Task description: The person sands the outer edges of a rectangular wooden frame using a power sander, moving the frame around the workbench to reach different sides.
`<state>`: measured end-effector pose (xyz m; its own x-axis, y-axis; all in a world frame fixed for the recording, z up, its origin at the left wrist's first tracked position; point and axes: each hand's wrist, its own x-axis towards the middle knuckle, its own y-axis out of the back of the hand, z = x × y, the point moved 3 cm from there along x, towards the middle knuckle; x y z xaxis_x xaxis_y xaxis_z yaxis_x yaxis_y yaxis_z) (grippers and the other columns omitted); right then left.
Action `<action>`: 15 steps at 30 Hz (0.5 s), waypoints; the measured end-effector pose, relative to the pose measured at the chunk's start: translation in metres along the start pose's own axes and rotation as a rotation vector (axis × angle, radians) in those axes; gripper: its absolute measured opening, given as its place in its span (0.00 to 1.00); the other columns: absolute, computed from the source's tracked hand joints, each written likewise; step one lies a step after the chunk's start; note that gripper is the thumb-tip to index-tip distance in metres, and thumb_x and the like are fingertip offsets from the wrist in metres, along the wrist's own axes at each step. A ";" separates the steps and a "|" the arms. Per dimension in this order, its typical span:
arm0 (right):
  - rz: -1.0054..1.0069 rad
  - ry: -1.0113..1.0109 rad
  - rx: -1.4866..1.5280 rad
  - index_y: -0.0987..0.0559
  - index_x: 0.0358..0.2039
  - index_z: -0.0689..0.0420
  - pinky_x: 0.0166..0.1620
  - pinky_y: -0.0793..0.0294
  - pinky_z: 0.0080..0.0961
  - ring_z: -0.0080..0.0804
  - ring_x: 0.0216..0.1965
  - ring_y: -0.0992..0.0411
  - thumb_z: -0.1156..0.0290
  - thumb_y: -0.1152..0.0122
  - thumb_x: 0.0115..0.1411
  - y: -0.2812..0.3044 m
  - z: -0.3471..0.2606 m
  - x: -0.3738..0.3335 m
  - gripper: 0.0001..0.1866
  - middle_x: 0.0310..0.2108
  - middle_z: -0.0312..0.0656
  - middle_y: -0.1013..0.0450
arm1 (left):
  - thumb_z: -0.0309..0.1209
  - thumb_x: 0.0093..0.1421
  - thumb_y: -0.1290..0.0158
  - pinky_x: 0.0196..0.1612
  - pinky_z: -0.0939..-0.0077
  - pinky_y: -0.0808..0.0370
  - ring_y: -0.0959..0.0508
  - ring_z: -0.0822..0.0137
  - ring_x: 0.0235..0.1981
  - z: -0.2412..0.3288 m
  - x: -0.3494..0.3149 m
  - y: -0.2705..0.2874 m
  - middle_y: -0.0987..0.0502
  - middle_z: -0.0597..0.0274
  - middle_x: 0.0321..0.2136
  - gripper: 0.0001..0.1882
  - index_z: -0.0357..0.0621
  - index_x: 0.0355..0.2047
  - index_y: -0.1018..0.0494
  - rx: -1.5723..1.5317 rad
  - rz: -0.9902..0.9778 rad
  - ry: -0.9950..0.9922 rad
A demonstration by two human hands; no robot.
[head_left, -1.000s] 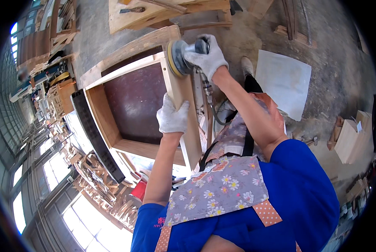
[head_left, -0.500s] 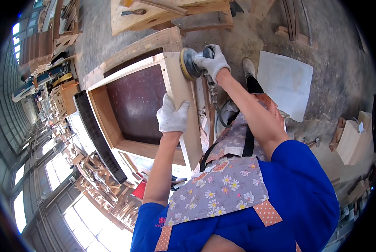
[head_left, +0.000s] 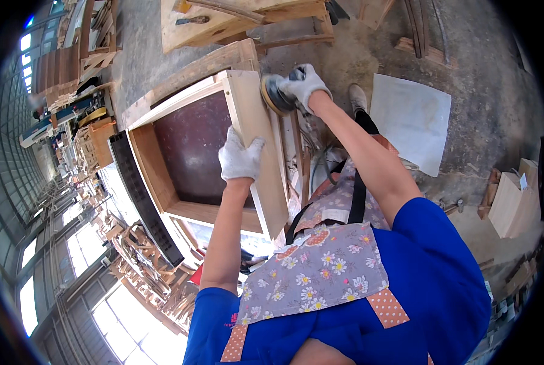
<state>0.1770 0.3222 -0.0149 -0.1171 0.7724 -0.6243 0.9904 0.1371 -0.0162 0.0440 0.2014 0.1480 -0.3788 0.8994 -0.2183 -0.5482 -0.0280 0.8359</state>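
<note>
A pale wooden box frame point(head_left: 251, 109), like a drawer, rests tilted on the workbench, with a dark reddish-brown panel point(head_left: 193, 146) showing inside it. My gloved left hand point(head_left: 240, 157) grips the frame's near right side, fingers over the inner edge and thumb across the broad outer face. In my gloved right hand point(head_left: 306, 87) is a round power sander point(head_left: 276, 94) with a yellowish-edged pad. The pad stands on edge beside the far right corner of the frame; a narrow gap seems to lie between them. A hose trails down from the sander toward my apron.
A wooden table point(head_left: 235, 21) with a brush point(head_left: 192, 20) on it stands at the far side. A dark slotted bar point(head_left: 141, 194) runs along the frame's left. On the floor to the right lie a whitish sheet point(head_left: 410, 121) and a pale wooden block point(head_left: 514, 204).
The frame has shifted slightly left and turned its outer face more upward, my left hand moving with it. The sander, earlier against the frame's side, now sits a little apart.
</note>
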 end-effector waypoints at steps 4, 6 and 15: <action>0.003 0.032 -0.048 0.30 0.46 0.60 0.44 0.30 0.24 0.30 0.39 0.31 0.55 0.27 0.37 0.018 0.022 -0.039 0.37 0.37 0.41 0.29 | 0.40 0.45 0.42 0.38 0.56 0.26 0.23 0.42 0.35 0.002 0.030 0.006 0.23 0.42 0.30 0.22 0.38 0.35 0.31 0.113 0.048 -0.035; -0.022 0.046 0.156 0.31 0.46 0.59 0.42 0.29 0.23 0.29 0.36 0.30 0.58 0.27 0.38 0.025 0.027 -0.041 0.36 0.35 0.40 0.29 | 0.42 0.44 0.41 0.41 0.56 0.27 0.24 0.42 0.37 0.007 0.066 0.009 0.23 0.40 0.33 0.24 0.37 0.35 0.31 0.160 0.081 -0.039; -0.234 0.042 0.436 0.34 0.47 0.58 0.27 0.27 0.21 0.25 0.28 0.28 0.78 0.30 0.44 0.066 0.019 -0.091 0.30 0.33 0.43 0.27 | 0.40 0.49 0.40 0.52 0.70 0.31 0.30 0.65 0.53 0.016 0.020 0.049 0.33 0.51 0.53 0.42 0.35 0.60 0.45 -0.364 -0.450 -0.051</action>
<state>0.2540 0.2485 0.0260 -0.3336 0.7775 -0.5331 0.8746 0.0442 -0.4829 0.0215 0.2248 0.1930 -0.0174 0.8773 -0.4797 -0.8716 0.2218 0.4371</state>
